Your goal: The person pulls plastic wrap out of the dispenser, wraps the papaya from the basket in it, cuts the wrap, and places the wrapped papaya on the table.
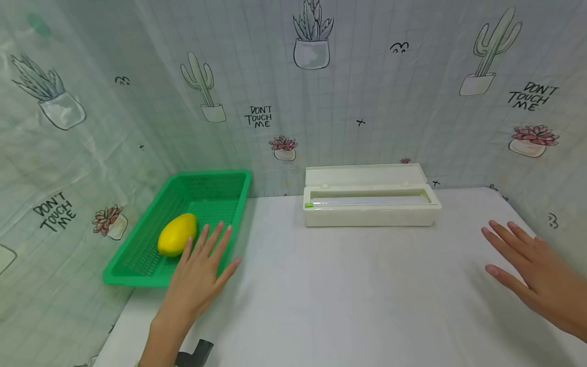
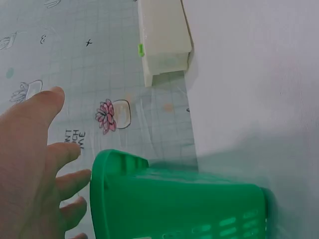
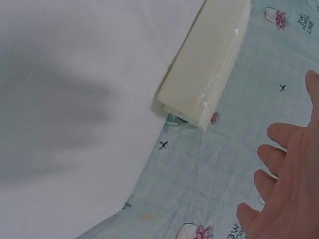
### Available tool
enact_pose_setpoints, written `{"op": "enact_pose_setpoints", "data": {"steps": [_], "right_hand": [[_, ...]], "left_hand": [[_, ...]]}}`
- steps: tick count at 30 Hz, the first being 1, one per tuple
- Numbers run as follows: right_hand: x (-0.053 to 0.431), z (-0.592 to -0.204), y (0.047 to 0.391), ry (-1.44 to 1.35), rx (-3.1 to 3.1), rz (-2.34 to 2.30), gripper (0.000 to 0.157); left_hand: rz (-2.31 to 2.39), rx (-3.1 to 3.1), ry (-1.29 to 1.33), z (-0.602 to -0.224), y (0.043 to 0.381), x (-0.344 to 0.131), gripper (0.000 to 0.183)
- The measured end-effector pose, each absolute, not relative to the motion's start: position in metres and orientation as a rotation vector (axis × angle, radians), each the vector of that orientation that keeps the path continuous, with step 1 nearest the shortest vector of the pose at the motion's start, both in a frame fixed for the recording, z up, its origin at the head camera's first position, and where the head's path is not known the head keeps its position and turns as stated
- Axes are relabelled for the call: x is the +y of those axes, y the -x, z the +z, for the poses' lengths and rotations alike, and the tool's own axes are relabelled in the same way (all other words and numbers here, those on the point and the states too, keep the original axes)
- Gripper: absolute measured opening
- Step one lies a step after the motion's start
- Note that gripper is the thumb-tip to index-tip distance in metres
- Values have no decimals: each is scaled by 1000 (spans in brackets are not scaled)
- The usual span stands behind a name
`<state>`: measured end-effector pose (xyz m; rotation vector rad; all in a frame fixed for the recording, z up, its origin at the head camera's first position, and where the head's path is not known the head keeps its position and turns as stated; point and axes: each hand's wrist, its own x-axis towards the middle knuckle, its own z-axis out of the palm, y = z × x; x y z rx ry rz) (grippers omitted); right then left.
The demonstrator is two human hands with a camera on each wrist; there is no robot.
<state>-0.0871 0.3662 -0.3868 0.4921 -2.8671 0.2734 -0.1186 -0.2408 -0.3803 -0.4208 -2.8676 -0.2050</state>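
My left hand [image 1: 197, 278] is held over the near right side of a green plastic basket [image 1: 120, 278], fingers spread and holding nothing. Inside that basket lies a yellow, lemon-shaped fruit [image 1: 176, 234], just beyond the fingertips. In the left wrist view the basket's side wall [image 2: 184, 206] is close to the fingers; I cannot tell whether they touch. My right hand [image 1: 534, 275] hovers above the right part of the table, fingers extended, with a shadow below it. A long white cling film box [image 1: 367, 216] stands at the back with its lid raised, a roll visible inside.
The white table [image 1: 348, 295] carries the basket at left and the box at back. Curtain-like sheeting [image 1: 367, 92] printed with cacti hangs behind and at both sides. A black strap piece [image 1: 199, 352] shows by the left wrist.
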Motion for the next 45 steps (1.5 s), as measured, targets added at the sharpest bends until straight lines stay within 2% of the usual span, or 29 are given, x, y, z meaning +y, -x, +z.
{"op": "enact_pose_setpoints", "data": {"steps": [9, 19, 28, 35, 40, 45], "right_hand": [[359, -378, 99, -488, -2926, 194, 82], [351, -375, 124, -646, -2825, 148, 82], [344, -377, 145, -669, -2811, 158, 79], [341, -378, 155, -699, -2803, 170, 79], [339, -380, 165, -732, -2780, 212, 71], [341, -389, 185, -824, -2639, 254, 63]], "left_hand": [[-199, -2866, 488, -374, 122, -217, 76], [-150, -2724, 670, -375, 136, -179, 76], [-373, -2622, 832, -388, 151, -142, 73], [-734, -2530, 789, -395, 167, -121, 65], [-945, -2492, 728, -401, 186, -112, 65], [-1027, -2403, 776, -411, 215, -106, 61]]}}
